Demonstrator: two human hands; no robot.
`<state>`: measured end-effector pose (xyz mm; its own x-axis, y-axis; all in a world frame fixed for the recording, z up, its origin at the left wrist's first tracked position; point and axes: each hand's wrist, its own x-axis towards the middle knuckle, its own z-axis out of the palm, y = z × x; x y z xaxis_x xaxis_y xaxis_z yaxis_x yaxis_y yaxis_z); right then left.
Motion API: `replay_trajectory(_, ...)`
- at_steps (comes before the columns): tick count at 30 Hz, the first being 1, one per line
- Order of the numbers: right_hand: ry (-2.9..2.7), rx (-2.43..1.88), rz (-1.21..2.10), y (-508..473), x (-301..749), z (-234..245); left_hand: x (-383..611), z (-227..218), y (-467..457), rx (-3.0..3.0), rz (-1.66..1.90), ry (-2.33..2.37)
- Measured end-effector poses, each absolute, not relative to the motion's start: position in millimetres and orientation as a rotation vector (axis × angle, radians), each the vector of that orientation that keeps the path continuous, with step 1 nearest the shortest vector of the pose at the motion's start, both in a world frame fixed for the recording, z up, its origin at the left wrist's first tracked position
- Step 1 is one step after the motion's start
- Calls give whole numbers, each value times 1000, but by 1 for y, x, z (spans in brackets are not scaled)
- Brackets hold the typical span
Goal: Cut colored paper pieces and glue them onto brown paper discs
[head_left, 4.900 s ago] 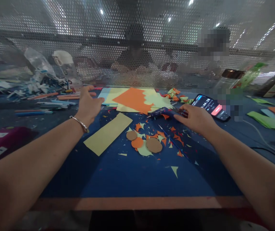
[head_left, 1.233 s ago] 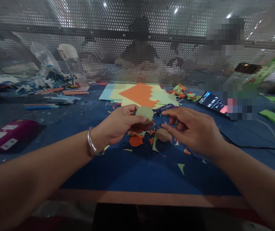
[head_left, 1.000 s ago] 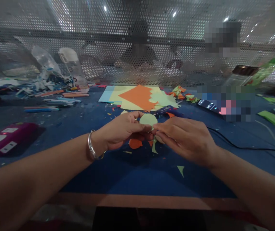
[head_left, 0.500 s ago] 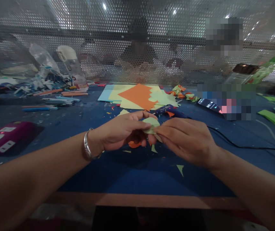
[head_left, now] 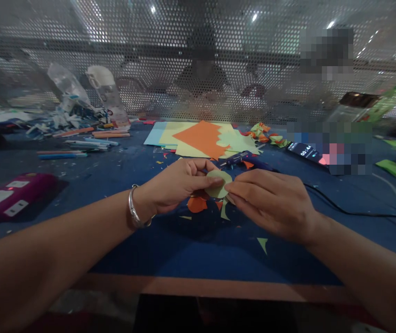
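My left hand (head_left: 180, 184) is closed on a small round piece of pale green paper (head_left: 220, 188), thumb on its face and fingers behind. At the disc's right edge, the fingertips of my right hand (head_left: 272, 201) are pinched together on the paper. Both hands are held above the blue tabletop (head_left: 198, 252). Just under them lies an orange paper piece (head_left: 197, 204), partly covered by my left hand. A pale green scrap (head_left: 262, 245) rests nearer the table edge.
Stacked behind the hands are yellow paper (head_left: 186, 150) and orange paper (head_left: 198, 138). A dark blue tool (head_left: 238, 158) lies in front. Rightward are crumpled paper pieces (head_left: 260, 132), a phone (head_left: 304, 152) and a black cord (head_left: 343, 211). Leftward are a purple device (head_left: 27, 189) and a bottle (head_left: 109, 95).
The pale green paper has tilted so that more of its round face shows. Both hands keep their hold, and the whole view has shifted slightly.
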<state>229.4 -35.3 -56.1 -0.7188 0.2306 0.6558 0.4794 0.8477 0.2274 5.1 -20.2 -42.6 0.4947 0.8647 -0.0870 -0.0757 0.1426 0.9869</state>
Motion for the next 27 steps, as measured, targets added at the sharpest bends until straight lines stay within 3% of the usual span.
replay_trajectory(4, -2386, -537, -484, -36, 227, -56, 6, -43, -22, 1199, 809, 793)
replay_trajectory(14, -2199, -847, 147, -31, 223, -58, 5, -45, -25, 1258, 764, 815)
replay_trajectory(27, -2093, -973, 412, -33, 217, -55, 6, -53, -26, 1630, 910, 883)
